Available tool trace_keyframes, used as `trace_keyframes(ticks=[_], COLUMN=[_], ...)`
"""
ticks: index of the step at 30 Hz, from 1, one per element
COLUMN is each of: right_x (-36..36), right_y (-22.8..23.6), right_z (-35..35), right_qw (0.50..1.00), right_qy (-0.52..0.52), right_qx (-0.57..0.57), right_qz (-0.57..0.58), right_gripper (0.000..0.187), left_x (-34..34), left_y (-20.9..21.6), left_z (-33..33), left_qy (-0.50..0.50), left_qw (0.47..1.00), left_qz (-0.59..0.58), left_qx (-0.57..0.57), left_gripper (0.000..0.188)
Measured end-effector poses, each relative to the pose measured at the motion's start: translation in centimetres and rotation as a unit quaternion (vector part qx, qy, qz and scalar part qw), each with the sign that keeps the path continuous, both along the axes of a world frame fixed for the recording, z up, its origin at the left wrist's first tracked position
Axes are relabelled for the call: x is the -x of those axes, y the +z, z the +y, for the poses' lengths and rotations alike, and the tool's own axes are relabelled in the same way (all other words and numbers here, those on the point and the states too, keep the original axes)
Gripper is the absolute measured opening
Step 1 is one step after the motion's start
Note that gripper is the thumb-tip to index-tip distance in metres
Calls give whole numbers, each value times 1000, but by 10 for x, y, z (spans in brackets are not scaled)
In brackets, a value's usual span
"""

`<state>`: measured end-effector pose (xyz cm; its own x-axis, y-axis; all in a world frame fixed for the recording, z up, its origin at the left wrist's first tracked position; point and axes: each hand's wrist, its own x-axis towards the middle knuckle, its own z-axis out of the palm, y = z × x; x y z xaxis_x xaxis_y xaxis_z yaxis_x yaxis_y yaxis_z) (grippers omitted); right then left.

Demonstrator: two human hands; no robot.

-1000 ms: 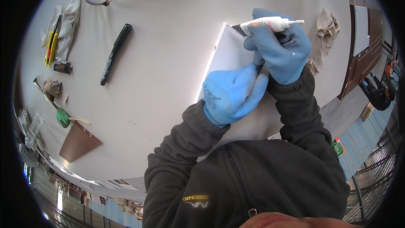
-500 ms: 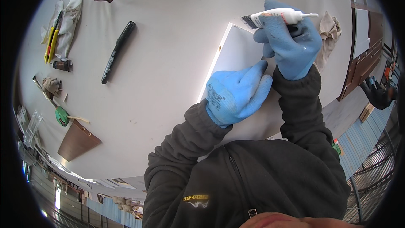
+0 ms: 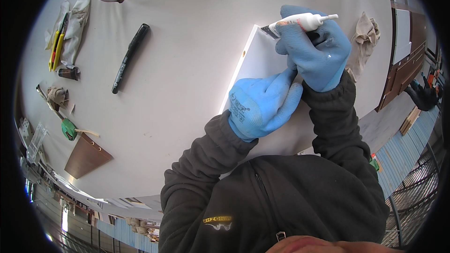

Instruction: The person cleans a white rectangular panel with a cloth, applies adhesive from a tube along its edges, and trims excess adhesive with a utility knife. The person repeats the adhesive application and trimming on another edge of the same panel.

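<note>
Workshop: yellow cutter (image 3: 58, 49), green tape measure (image 3: 69, 130) on worktable (image 3: 173, 75), brown panels (image 3: 398, 72) beyond.

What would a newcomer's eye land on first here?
Probably the blue-gloved right hand, gripping a white plastic tube with a thin nozzle near the far end of a flat white panel. Left of it, a thick black marker pen stands out on the pale tabletop.
</note>
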<state>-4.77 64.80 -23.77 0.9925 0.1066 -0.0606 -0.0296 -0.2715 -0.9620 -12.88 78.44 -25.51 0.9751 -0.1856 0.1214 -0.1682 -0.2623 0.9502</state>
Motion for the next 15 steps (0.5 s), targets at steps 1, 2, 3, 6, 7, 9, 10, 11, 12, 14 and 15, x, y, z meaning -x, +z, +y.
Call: trace_keyframes(ticks=[1,2,3,6,7,9,10,11,12,14,15], right_x=[0,-1,-2,-3,-3,-3,-3,-4,-5,-5,-5], right_y=[0,1,0,1,1,0,-1,-2,-4,-6,-5], right_z=[1,1,2,3,3,3,3,3,4,4,4], right_qw=[1000,1000,999,999,998,996,993,994,994,992,992], right_qy=[1,8,21,28,18,32,39,39,41,40,36], right_qx=[-22,10,23,41,63,86,108,90,74,60,62], right_qz=[13,7,-14,-18,15,-16,-35,-45,-71,-100,-101], right_gripper=[11,13,15,17,17,17,17,16,16,16,15], left_x=[0,0,0,0,0,0,0,0,-1,-1,-1], left_y=[-1,-2,-3,-4,-4,-3,-3,-3,-3,-3,-3], left_z=[0,0,0,-1,-1,0,0,1,2,2,2], left_qy=[0,0,2,17,16,15,9,2,-2,-2,-1], left_qw=[1000,1000,1000,999,999,999,999,999,999,1000,1000], left_qz=[-6,-11,-17,-25,-28,-34,-33,-33,-31,-20,-14], left_qx=[1,2,4,17,13,6,7,8,9,12,13], left_gripper=[15,15,15,14,14,14,15,15,15,15,15])
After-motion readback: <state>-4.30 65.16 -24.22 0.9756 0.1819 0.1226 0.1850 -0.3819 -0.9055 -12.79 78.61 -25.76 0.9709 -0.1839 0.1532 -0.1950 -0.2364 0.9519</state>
